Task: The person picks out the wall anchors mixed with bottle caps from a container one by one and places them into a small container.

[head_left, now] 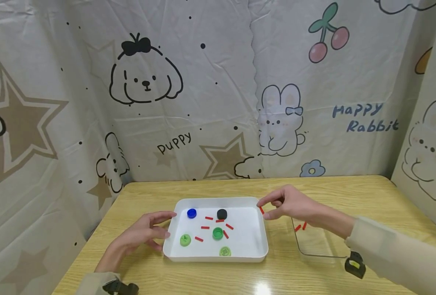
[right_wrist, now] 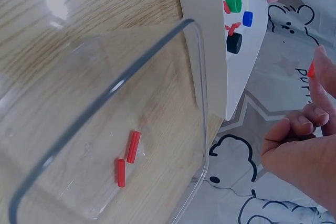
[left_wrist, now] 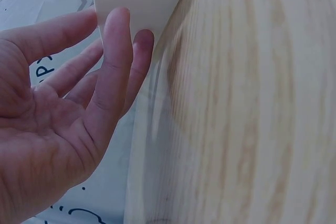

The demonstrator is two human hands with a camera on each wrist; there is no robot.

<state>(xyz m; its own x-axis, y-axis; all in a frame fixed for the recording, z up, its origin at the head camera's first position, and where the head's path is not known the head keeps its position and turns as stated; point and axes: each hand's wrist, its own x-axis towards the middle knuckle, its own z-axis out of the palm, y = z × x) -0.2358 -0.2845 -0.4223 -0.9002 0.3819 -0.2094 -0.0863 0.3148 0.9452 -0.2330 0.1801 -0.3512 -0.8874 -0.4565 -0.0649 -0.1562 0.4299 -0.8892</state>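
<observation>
A white tray point(head_left: 245, 239) lies on the table, holding several short red sticks point(head_left: 205, 227). Among the sticks are a blue cap point(head_left: 191, 213), a black cap point(head_left: 222, 214), a green cap point(head_left: 218, 234) and two light green round pieces point(head_left: 185, 240). My left hand point(head_left: 144, 231) touches the tray's left side with its fingers loosely spread; the left wrist view shows fingertips point(left_wrist: 118, 22) against the outer wall. Above the tray's right edge, my right hand point(head_left: 289, 203) pinches one red stick point(head_left: 261, 210) between thumb and index finger.
To the right of the tray, a clear plastic container point(right_wrist: 113, 85) holds two red sticks point(right_wrist: 133, 147), below my right forearm. The wooden table point(head_left: 148, 274) ends at a printed cloth point(head_left: 218, 102) hanging behind and at the sides.
</observation>
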